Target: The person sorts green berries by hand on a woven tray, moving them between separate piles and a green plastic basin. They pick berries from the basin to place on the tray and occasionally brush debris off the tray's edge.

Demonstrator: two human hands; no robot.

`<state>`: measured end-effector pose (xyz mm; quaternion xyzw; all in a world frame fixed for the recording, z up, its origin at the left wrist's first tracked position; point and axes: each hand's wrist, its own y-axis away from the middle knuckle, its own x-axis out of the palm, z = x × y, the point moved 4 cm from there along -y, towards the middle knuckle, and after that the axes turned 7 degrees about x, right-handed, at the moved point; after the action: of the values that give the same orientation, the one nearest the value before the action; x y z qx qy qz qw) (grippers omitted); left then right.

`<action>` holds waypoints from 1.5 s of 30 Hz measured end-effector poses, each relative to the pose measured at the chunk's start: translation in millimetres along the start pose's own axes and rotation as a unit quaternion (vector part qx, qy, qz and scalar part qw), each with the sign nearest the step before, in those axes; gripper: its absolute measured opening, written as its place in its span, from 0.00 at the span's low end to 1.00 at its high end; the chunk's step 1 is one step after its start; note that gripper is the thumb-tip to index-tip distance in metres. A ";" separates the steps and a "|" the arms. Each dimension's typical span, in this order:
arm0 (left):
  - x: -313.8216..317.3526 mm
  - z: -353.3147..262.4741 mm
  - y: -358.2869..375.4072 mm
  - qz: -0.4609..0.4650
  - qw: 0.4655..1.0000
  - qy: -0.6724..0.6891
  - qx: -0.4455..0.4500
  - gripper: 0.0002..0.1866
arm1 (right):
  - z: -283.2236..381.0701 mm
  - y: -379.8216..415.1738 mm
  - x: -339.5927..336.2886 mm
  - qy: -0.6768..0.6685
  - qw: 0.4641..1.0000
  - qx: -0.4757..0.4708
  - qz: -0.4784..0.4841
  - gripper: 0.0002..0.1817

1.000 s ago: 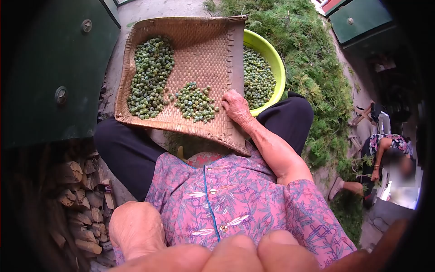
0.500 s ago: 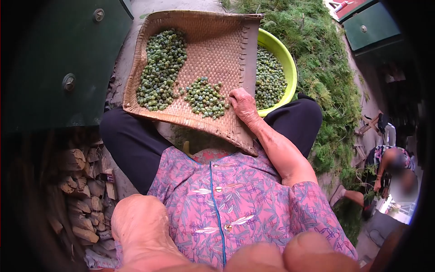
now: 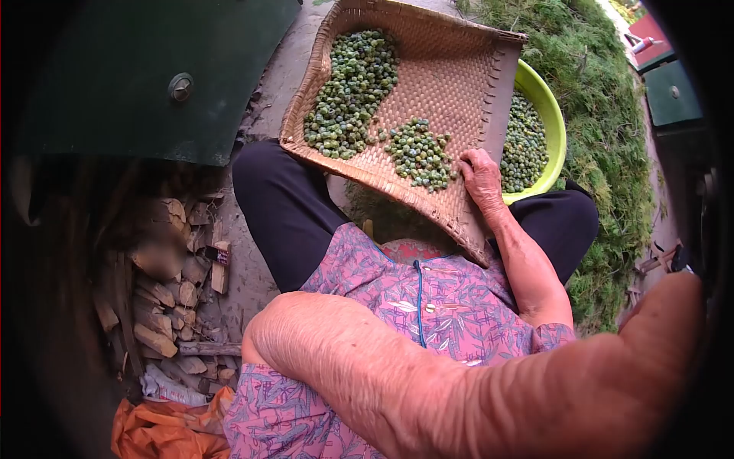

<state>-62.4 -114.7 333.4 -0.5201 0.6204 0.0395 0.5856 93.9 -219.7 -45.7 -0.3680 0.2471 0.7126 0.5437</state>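
Fruit: small, green and round, in 2 piles on the woven basket (image 3: 447,84); the large pile (image 3: 355,92) runs along the left edge, the small pile (image 3: 420,153) sits by the near edge, towards the right edge, with a few loose pieces between the 2.
Right hand: on the flat strip of the basket's right edge, fingers bent, tips just beside the small pile; I cannot tell whether they pinch a piece.
Left hand: raised close to the camera (image 3: 661,321), well apart from the basket; its fingers are hidden, so its grip cannot be told.
Basket: across the lap, its near left corner over the left knee (image 3: 283,206).
Tub: yellow-green (image 3: 560,141), holding more green fruit, just beyond the right edge, which covers its left side.
In the way: the left forearm (image 3: 382,375) crosses in front of the patterned shirt (image 3: 440,306).
Branches: leafy green ones (image 3: 612,153) on the ground past the tub.
Left side: dark green door (image 3: 138,84) with 1 round knob, firewood (image 3: 160,306) below it, orange cloth (image 3: 168,428) nearest.
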 end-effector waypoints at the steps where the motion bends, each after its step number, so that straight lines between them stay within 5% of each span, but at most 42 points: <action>1: 1.4 0.1 -0.7 -0.007 1.000 0.006 -0.003 0.09 | -1.6 -0.1 0.4 -0.001 1.000 -0.009 -0.004 0.05; 39: 40.1 39.5 -9.2 -0.222 0.925 0.307 -0.003 0.13 | -10.0 -1.9 5.6 0.015 1.000 0.012 -0.006 0.07; 41: 45.7 62.9 -4.4 -0.192 0.935 0.296 0.022 0.11 | -22.7 -0.4 10.0 -0.042 0.999 -0.024 -0.002 0.07; 42: 55.0 74.8 -1.6 -0.213 0.930 0.300 0.023 0.11 | -50.9 -7.1 35.2 0.059 0.998 -0.018 -0.004 0.07; 45: 74.9 100.8 9.2 -0.196 0.925 0.324 -0.020 0.12 | -51.3 -7.9 35.1 0.058 0.998 -0.007 -0.013 0.07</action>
<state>17.3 -89.1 239.4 -0.6272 0.6611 -0.2348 0.3383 109.7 -235.2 -104.3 -0.4158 0.2685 0.6847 0.5350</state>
